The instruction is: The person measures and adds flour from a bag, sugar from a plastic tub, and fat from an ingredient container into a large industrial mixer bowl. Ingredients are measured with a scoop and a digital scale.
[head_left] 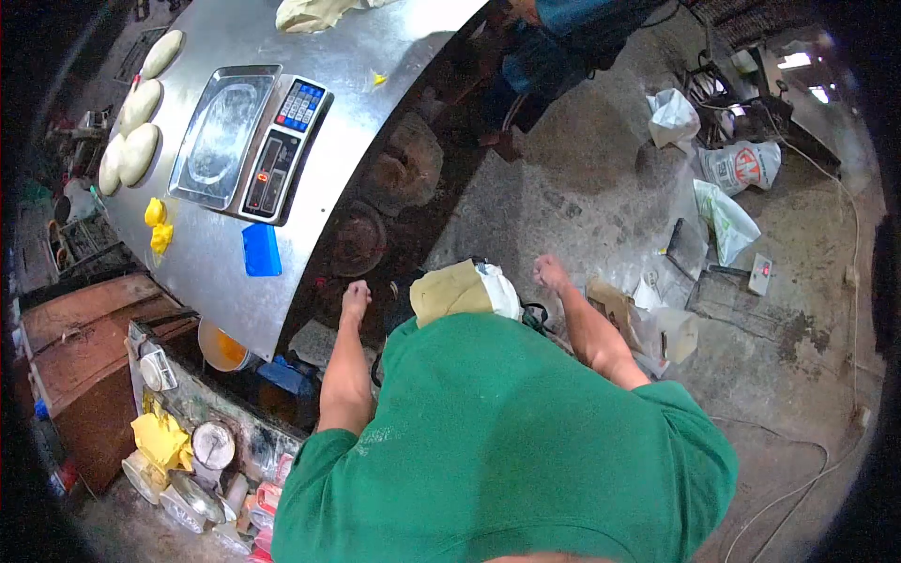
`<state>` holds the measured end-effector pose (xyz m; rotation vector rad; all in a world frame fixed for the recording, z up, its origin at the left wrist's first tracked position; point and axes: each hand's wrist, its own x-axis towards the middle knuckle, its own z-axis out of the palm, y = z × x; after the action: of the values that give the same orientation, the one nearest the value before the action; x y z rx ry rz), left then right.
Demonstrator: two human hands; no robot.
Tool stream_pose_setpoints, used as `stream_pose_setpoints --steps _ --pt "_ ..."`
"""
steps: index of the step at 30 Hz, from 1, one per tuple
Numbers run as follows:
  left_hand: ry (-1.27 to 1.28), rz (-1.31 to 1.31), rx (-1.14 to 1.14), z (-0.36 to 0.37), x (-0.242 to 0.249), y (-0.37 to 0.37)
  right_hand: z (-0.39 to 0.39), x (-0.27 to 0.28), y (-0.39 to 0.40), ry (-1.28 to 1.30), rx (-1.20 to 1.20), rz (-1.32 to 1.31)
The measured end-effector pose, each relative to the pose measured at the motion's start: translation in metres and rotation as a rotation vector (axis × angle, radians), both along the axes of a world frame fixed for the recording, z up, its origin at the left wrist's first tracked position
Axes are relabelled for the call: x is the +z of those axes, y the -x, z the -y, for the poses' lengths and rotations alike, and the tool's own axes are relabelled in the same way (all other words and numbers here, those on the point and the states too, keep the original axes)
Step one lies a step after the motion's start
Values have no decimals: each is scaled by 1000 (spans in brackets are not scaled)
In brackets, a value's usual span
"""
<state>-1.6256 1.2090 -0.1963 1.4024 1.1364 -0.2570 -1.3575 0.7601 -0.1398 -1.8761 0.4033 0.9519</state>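
Observation:
My left hand [357, 298] hangs beside the metal table's edge, fingers curled in, with nothing showing in it. Over the concrete floor on the other side of my body is my right hand [551, 272], also loosely closed and with no object visible. Between them a tan and white cloth [455, 293] covers my front below the green shirt [507, 422]. Nearest the left hand on the metal table [314, 211] lie a blue dough scraper [262, 250] and a digital scale [274, 174] with a metal tray [221, 131].
Several dough pieces [139, 155] and yellow lumps [160, 227] sit on the table's far side. A bucket [221, 345] stands under its corner. Another person [554, 56] is beyond the table. Sacks [741, 167], plastic bags [725, 222] and cables lie on the floor at right.

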Motion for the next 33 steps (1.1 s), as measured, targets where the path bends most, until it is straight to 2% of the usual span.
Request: stream_pose_setpoints --steps 1,4,7,9,10,14,15,16,17,19,20,21,22,23,24,27,29,30,32,33 --pt "-10 34 11 -9 12 -20 -12 10 -14 0 4 -6" --pt "-33 138 66 -23 44 -77 -24 -9 -66 -71 128 -127" --pt "-51 213 154 -23 59 -113 -53 -4 -121 -10 215 -94" --pt "-66 204 288 -9 66 -130 -70 -18 -174 -49 419 -49" --pt "-71 200 357 2 62 -135 -77 -20 -201 -67 523 -27" --pt "-178 106 555 78 32 -131 -115 -13 -292 -65 621 66" --pt "-92 277 391 93 -13 -107 -117 -24 -320 -101 687 112" --pt "-30 120 506 121 -8 -115 -126 -33 -340 -141 750 162" --pt "14 34 626 154 10 -128 -137 -7 -351 -31 723 191" --pt "105 -75 672 199 59 -161 -136 -36 -389 41 931 231" --pt "35 31 614 219 42 -158 -137 -49 -410 76 1035 260" --pt "114 161 733 240 12 -152 -138 -55 -422 106 1053 343" --pt "173 183 737 252 27 -158 -136 -60 -427 132 1068 430" --pt "32 83 762 267 42 -170 -136 -65 -432 155 1080 517" --pt "-106 -22 787 282 50 -182 -137 -65 -437 157 1113 470" --pt "-214 -54 878 322 42 -191 -142 -53 -441 182 1234 330" --pt "-91 16 1072 346 40 -198 -149 -41 -440 215 1331 268" --pt "-24 60 1166 357 39 -203 -154 -51 -440 180 1391 307" --pt "-86 112 1239 388 30 -216 -150 -85 -444 130 1511 375" --pt "-88 114 1267 404 25 -222 -148 -69 -436 99 1490 446"
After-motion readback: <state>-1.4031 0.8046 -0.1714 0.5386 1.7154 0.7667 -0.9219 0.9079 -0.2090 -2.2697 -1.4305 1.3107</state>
